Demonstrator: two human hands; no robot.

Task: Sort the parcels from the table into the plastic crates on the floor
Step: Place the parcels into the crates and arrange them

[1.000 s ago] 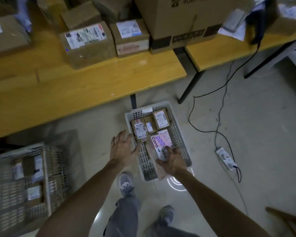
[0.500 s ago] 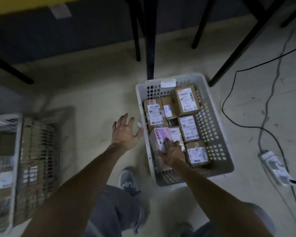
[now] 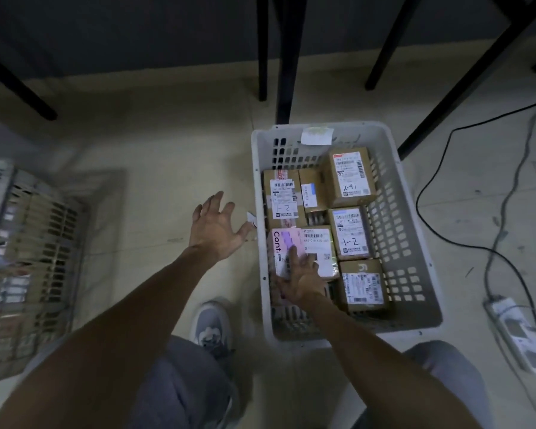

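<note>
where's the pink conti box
Head view: the pink box lies inside the white crate, against its left wall, under the right hand, beside a white-labelled parcel.

Lighting is running dim throughout. Beyond my left hand (image 3: 217, 230), the space around the table legs (image 3: 287, 57) is sitting in deep shadow. The white labels (image 3: 351, 239) beside my right hand (image 3: 300, 277) are catching the most light and reading sharp. Far left of my left hand, the second crate (image 3: 28, 258) is smearing with motion blur. The table legs are splaying outward toward the frame edges.

The person wears grey trousers (image 3: 183, 388) and a grey sneaker (image 3: 212, 326) with pale laces, left of the white crate (image 3: 362, 126), with forearms (image 3: 130, 317) bare of sleeves.
</note>
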